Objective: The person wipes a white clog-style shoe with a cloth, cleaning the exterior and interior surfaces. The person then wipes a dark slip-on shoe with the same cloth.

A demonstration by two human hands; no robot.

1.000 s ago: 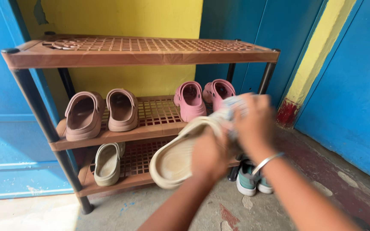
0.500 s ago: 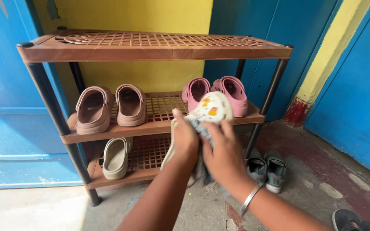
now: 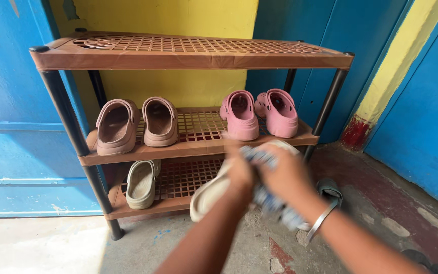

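Observation:
My left hand [image 3: 241,173] grips a beige slide [image 3: 207,199] in front of the bottom tier of a brown plastic shoe rack [image 3: 193,54]. My right hand [image 3: 286,177], with a metal bangle on the wrist, presses a blue-and-white cloth [image 3: 271,204] against the slide; both are motion-blurred. A matching beige slide [image 3: 140,183] lies on the bottom shelf at the left. On the middle shelf stand a pair of tan clogs [image 3: 138,125] at the left and a pair of pink clogs [image 3: 259,113] at the right.
The rack stands against a yellow wall between blue panels. A grey-green sneaker [image 3: 329,189] sits on the concrete floor by the rack's right leg, partly hidden by my right arm. A dark sandal [image 3: 417,257] shows at the bottom right. The top shelf holds nothing.
The slide has come down from upright at middle-shelf height to low in front of the bottom shelf. Both hands moved down with it, and the cloth shifted along the slide.

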